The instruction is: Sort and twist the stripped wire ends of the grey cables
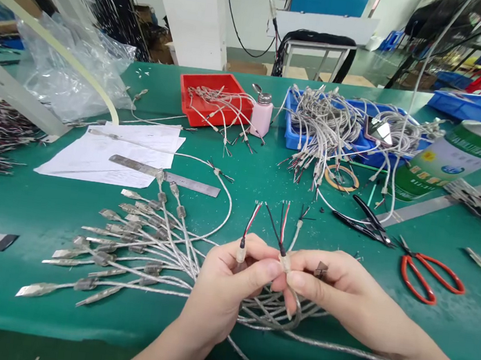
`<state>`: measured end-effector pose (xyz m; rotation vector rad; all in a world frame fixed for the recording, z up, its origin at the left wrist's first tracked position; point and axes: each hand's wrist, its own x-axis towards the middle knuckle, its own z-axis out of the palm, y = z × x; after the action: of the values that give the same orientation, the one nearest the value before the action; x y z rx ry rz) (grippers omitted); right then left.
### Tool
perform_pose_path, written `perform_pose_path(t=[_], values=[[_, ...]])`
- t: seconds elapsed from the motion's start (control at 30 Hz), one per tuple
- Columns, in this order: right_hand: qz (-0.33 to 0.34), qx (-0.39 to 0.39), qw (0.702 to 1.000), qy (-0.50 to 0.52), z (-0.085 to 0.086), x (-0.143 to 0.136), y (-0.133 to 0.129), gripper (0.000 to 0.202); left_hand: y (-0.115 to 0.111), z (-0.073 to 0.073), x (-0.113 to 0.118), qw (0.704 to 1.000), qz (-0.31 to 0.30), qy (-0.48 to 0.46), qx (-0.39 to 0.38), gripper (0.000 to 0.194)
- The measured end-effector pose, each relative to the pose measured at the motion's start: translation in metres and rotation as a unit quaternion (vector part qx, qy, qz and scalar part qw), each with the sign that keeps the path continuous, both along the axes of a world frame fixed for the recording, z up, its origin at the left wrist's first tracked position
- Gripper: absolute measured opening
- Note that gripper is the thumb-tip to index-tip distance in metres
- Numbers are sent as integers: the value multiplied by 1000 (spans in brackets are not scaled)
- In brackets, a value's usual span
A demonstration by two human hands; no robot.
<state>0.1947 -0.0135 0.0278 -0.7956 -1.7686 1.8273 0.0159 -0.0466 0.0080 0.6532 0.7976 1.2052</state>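
Scissors [429, 276], pliers [367, 222] nr hands, ruler [166, 174] behind cables [135, 249]

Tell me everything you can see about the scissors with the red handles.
The scissors lie flat on the green table, to the right of the right hand and apart from it. The two loop handles look like red plastic and point right, toward the table's front edge. The short dark metal blades point up and left, and look shut or nearly so. Black pliers lie close beyond the tips; whether they touch is unclear.
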Motion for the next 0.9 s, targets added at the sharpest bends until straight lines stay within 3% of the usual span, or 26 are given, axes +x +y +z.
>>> perform_pose_path(t=[0.2, 0.37, 0.47, 0.57, 0.67, 0.83, 0.9], values=[[-7, -26, 999, 27, -3, -2, 0, 26, 1, -3, 0, 999, -39, -11, -9, 18], [-3, -106, 992, 74, -9, -2, 0, 22, 1, -3, 0, 999, -35, -20, -25, 17], [-7, -112, 991, 73, -9, -3, -1, 21, -1, -3, 1, 998, -41, -25, -33, 14], [-53, -66, 995, 49, -8, -1, 1, 21, -2, -3, 1, 999, -19, -26, -26, 14], [-140, 5, 990, 28, -9, 3, 5, 19, -1, -5, 0, 1000, 14, 5, 2, 13], [-214, 112, 969, -58, -8, 5, 11, 25, -3, -7, -6, 995, 11, 90, 44, 9], [-245, 184, 943, -129, -6, 5, 13, 28, -4, -7, -8, 994, 0, 92, 53, 10]])
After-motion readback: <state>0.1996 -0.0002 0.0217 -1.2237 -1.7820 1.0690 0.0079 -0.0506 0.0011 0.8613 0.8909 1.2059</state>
